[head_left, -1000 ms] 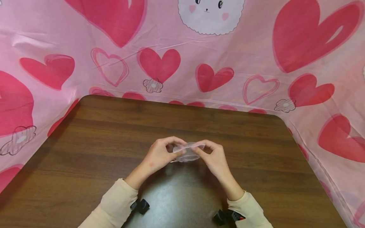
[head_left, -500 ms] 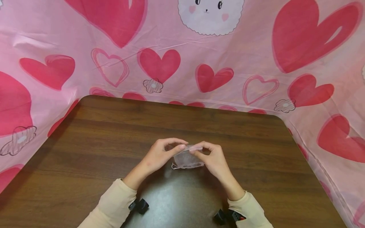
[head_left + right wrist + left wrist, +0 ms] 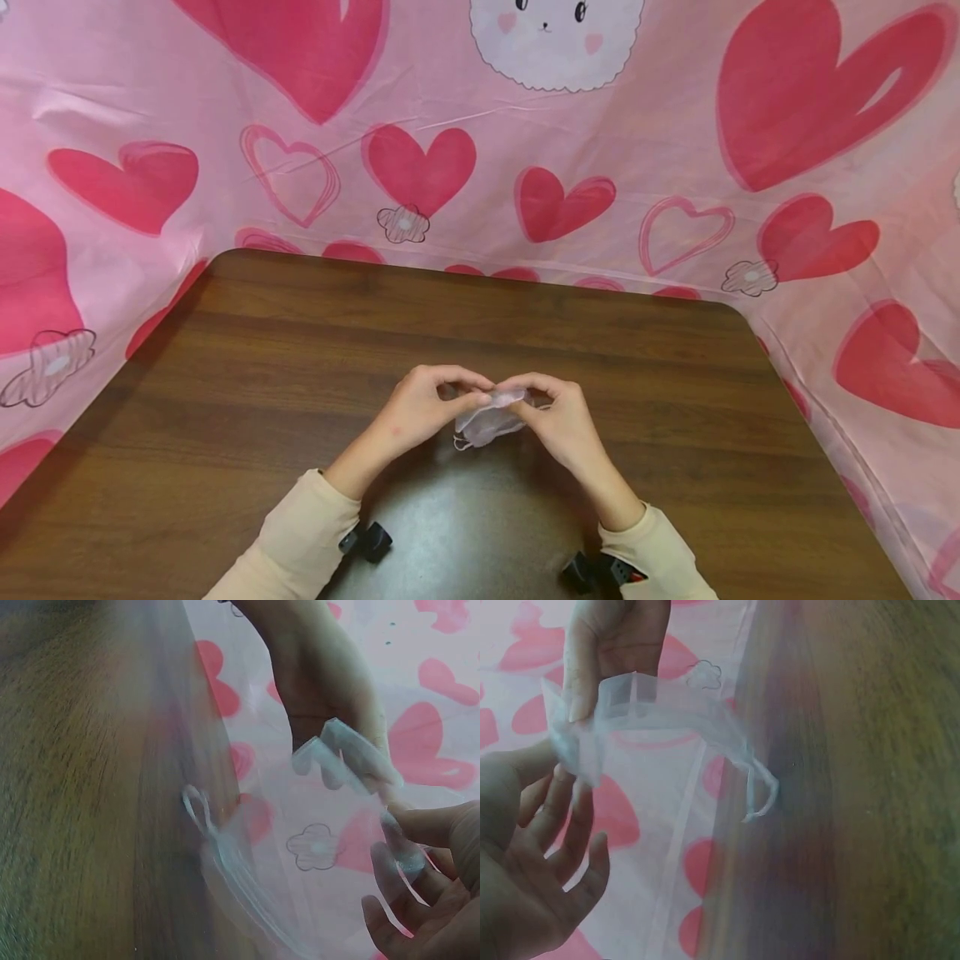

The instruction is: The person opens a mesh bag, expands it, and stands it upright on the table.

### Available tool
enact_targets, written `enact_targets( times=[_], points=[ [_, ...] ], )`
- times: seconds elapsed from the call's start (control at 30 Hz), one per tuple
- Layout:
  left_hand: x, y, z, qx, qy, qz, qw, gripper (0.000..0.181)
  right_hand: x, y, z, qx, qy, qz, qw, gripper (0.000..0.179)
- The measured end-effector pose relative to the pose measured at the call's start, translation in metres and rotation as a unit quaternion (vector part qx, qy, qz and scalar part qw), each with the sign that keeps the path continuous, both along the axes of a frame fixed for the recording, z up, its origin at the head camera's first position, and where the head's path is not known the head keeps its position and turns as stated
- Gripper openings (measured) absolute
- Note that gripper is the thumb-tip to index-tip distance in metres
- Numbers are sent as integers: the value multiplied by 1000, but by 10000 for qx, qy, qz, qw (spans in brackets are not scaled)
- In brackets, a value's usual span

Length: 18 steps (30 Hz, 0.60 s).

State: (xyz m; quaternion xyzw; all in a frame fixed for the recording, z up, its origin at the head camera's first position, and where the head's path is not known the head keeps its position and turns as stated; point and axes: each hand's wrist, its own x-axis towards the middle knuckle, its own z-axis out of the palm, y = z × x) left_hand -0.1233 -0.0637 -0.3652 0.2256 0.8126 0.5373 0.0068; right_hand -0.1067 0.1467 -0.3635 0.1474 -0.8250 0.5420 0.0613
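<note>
Above the table, both hands hold a small see-through drawstring pouch [image 3: 487, 423] by one edge. My left hand [image 3: 427, 407] pinches that edge between thumb and fingers on the left. Close beside it, my right hand [image 3: 561, 412] pinches the same edge, the fingertips of the two hands almost meeting. The sheer film droops toward me, with a thin pale cord loop [image 3: 461, 443] hanging at its lower left corner. In the left wrist view the pouch [image 3: 667, 709] bends away from the fingers. Through its film [image 3: 244, 881] the right wrist view shows the cloth behind.
A dark wood-grain table [image 3: 300, 333] lies under the hands. Pink cloth [image 3: 480, 183] printed with hearts rises around its back and sides. Small black devices [image 3: 375, 543] sit at both sleeve cuffs.
The pouch has come down from a bunched, flatter pose and hangs lower, its cord loop now showing. Its film has crumpled again since half a second ago. Both hands stay nearly in place.
</note>
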Motion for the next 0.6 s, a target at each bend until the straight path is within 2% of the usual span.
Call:
enact_targets(
  times=[0.13,0.23,0.33,0.47,0.6],
  points=[
    [-1,0,-1,-275,130,33,9995,12,0,1,1,-36,76,-83,9999,16],
    [0,1,-2,-310,6,234,9992,10,0,2,2,-132,204,-168,9996,21],
    [0,2,-1,-72,-229,451,9987,11,-2,4,5,-347,455,-301,9979,22],
    [-1,4,-1,425,-343,629,9965,11,-2,6,7,-706,854,-539,9924,20],
    [0,6,0,758,-420,717,9937,10,1,4,9,-845,884,-610,9906,16]
  ],
)
